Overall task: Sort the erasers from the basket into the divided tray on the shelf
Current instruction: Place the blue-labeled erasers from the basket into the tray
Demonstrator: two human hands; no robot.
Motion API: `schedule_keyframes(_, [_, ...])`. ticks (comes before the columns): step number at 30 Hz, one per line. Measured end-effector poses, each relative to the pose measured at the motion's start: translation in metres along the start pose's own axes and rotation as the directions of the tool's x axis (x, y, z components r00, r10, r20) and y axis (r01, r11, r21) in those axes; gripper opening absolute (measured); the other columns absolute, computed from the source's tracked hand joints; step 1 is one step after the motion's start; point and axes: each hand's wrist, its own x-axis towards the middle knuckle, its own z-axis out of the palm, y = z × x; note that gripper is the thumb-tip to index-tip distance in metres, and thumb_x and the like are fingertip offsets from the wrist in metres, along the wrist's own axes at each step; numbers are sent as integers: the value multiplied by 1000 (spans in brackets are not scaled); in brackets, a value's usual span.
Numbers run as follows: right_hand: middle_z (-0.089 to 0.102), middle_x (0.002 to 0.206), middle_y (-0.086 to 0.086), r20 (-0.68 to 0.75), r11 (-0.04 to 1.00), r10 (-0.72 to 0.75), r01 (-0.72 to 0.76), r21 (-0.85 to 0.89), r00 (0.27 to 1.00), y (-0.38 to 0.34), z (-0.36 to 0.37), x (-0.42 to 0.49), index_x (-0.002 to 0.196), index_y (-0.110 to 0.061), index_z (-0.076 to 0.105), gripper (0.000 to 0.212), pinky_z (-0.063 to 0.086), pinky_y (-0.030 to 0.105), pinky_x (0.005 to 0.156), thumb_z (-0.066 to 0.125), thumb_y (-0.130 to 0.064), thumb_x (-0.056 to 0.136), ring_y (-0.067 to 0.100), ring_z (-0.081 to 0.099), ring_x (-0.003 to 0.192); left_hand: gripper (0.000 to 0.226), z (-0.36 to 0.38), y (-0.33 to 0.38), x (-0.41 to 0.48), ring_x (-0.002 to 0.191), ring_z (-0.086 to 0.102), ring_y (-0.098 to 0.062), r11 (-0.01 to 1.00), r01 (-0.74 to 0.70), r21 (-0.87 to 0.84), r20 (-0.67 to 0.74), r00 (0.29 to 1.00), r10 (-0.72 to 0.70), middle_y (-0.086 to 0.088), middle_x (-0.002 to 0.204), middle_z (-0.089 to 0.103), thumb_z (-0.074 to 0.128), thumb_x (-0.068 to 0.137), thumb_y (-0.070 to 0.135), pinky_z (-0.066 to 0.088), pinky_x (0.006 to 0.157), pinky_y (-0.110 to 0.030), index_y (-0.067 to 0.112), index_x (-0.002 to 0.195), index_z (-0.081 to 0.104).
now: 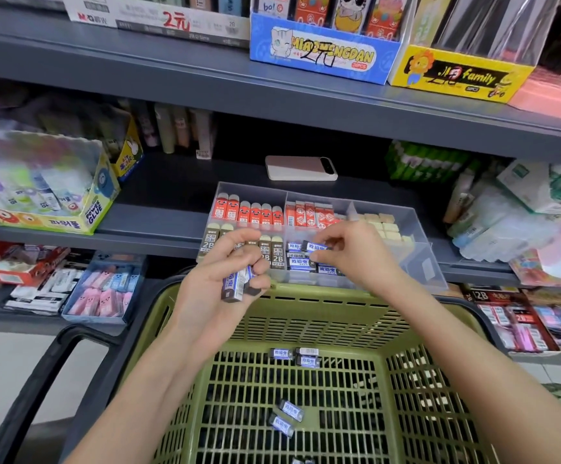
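Observation:
A clear divided tray sits on the grey shelf, holding rows of red erasers, brown 2B erasers, cream erasers and black-and-blue erasers. My left hand is closed around a small bunch of black-and-blue erasers just above the basket's far rim. My right hand pinches one black-and-blue eraser over the tray's middle front compartment. Below, the green basket holds several more loose black-and-blue erasers.
A pink and white phone lies on the shelf behind the tray. A glue box stands left, green packs right. Boxed stationery fills the upper shelf, with more eraser trays on the lower shelf. The basket's black handle hangs at left.

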Motion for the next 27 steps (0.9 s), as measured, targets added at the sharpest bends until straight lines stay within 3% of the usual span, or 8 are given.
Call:
schedule_keyframes(4, [67,100,5,-49,992,-72,66,-110,996,-4,12,4,106,-15,71,24,35,24,88,69,-19,83,12,51,81,26,2,0,2,70,53,-16,998,-37,-51,-43,998,35,-6,76,54,51,77,0,45,57,-23,7,95,67])
schedule_keyframes(9, [58,125,4,64,991,-70,76,-105,995,-6,23,2,122,-14,61,32,31,17,87,47,-9,94,19,54,110,25,-1,0,4,82,66,-22,997,-72,-24,-81,994,69,-9,81,63,48,83,-1,55,71,-29,4,100,65])
schedule_keyframes(12, [61,122,4,54,978,-97,105,-179,994,-8,20,-1,120,-16,63,31,32,23,93,46,-11,95,22,52,111,24,-1,-1,5,96,68,-28,994,-94,-59,-61,994,91,-11,82,67,53,76,1,55,79,-32,5,91,71])
schedule_keyframes(14, [66,110,4,-82,963,-182,161,-216,980,-13,15,-7,111,-15,68,25,33,29,92,49,-16,95,23,53,103,23,-1,-1,5,105,66,-32,991,-115,-68,-43,993,112,-12,84,68,54,76,2,55,83,-33,7,87,73])
schedule_keyframes(16, [70,88,4,-166,985,-161,169,37,973,-26,12,-20,91,-13,73,24,40,31,76,53,-25,93,17,56,82,23,-1,-2,6,110,63,-34,988,-141,-66,-26,990,139,-14,89,68,53,78,1,54,87,-35,6,90,71])
schedule_keyframes(18, [69,71,8,-14,933,-65,66,353,998,-44,12,-33,74,-13,72,32,44,32,63,55,-34,91,16,55,63,23,0,-3,7,113,61,-34,985,-164,-59,-21,986,163,-17,97,66,51,79,1,53,90,-36,3,96,67])
schedule_keyframes(23, [64,62,0,208,773,37,-160,614,977,-63,24,-52,67,-17,66,21,40,12,49,67,-29,84,1,52,51,27,8,-14,5,119,58,-28,977,-199,69,-11,980,201,-17,115,66,52,78,7,47,100,-35,7,103,62])
schedule_keyframes(27, [61,70,6,215,576,109,-238,782,971,-56,20,-59,72,-12,63,11,44,17,53,70,-12,80,5,53,57,29,17,-18,0,122,55,-16,966,-165,198,50,986,158,-6,123,65,51,79,13,51,94,-30,17,100,70])
